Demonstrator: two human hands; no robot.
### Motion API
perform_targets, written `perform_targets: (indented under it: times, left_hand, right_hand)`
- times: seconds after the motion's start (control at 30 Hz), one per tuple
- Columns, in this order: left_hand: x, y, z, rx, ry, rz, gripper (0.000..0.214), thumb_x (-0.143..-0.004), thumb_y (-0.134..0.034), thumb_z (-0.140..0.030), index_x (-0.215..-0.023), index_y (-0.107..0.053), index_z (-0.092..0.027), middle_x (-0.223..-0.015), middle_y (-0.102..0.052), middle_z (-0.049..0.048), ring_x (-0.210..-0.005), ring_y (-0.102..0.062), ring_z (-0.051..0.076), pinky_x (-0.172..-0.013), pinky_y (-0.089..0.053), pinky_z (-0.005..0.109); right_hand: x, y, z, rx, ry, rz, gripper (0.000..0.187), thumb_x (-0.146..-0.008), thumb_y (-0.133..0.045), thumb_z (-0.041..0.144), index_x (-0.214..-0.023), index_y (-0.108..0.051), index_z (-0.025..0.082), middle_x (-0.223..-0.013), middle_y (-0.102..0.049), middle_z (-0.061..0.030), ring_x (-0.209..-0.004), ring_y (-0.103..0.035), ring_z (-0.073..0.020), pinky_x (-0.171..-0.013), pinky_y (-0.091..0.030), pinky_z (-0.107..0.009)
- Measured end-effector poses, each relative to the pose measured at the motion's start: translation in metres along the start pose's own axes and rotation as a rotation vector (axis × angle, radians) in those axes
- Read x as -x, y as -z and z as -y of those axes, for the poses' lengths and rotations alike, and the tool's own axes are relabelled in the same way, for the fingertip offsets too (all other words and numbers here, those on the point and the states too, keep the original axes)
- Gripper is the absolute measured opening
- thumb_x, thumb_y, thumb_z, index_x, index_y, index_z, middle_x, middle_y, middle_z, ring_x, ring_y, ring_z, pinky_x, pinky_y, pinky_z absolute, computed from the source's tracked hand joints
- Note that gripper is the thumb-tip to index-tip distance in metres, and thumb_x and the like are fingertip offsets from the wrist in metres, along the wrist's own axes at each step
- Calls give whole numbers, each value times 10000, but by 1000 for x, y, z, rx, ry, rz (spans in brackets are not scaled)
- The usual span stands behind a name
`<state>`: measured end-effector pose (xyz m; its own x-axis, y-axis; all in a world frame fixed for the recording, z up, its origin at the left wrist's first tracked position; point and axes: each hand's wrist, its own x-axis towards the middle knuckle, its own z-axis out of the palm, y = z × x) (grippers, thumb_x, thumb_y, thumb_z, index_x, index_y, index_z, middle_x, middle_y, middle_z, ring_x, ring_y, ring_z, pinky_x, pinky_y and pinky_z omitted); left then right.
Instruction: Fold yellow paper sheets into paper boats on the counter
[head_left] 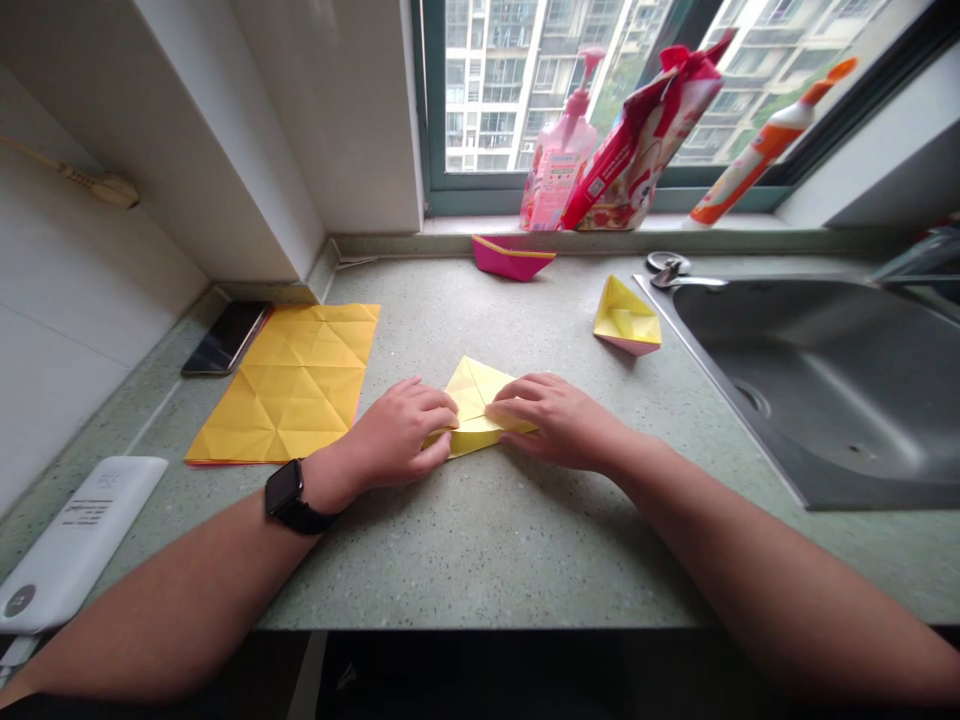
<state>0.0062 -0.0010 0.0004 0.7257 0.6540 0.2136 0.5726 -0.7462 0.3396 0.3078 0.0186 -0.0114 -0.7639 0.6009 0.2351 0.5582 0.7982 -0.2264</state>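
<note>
Both left hand (397,428) and right hand (561,418) pinch pale-yellow pointed folded paper (471,388); ideally keep edge between fingers (436,401) straight.

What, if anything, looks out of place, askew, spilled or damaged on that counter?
I see no spill or tear. The yellow sheet at left is covered in creases, but their regular pattern suggests folding, not damage. The paper boat at right sits close to the sink, an odd spot for paper.
</note>
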Motion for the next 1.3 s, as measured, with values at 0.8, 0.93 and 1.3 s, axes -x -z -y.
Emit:
perform_targets:
  times: [0.8, 0.93, 1.3]
  left_hand:
    - [-1, 1, 15, -64, 109, -42, 264, -1094, -543, -315, -980, -750, -196, -1125, -792, 102, -1073, -723, 278, -1191, -485, 593]
    - [-1, 0, 16, -80, 115, -49, 232, -1092, -548, -321, -1017, -728, -197, -1149, -785, 109, -1094, -714, 281, -1223, -464, 612]
    - [2, -3, 19, -117, 108, -93, 206, -1078, -610, -313, -1207, -712, -190, -1267, -757, 133, -1191, -685, 312, -1210, -491, 581]
  right_hand:
    - [0, -8, -5, 52, -136, -56, 508, -1013, -600, 108, -1489, -686, 267, -1246, -818, -102, -1069, -756, -265, -961, -580, -418]
    - [0, -9, -7, 53, -125, -70, 479, -1003, -610, 105, -1442, -713, 265, -1287, -807, -109, -1112, -748, -276, -1019, -565, -458]
    - [-1, -4, -8, 99, -75, -85, 259, -1072, -616, 178, -1043, -839, 307, -1147, -820, -50, -1067, -703, -268, -1160, -461, -545]
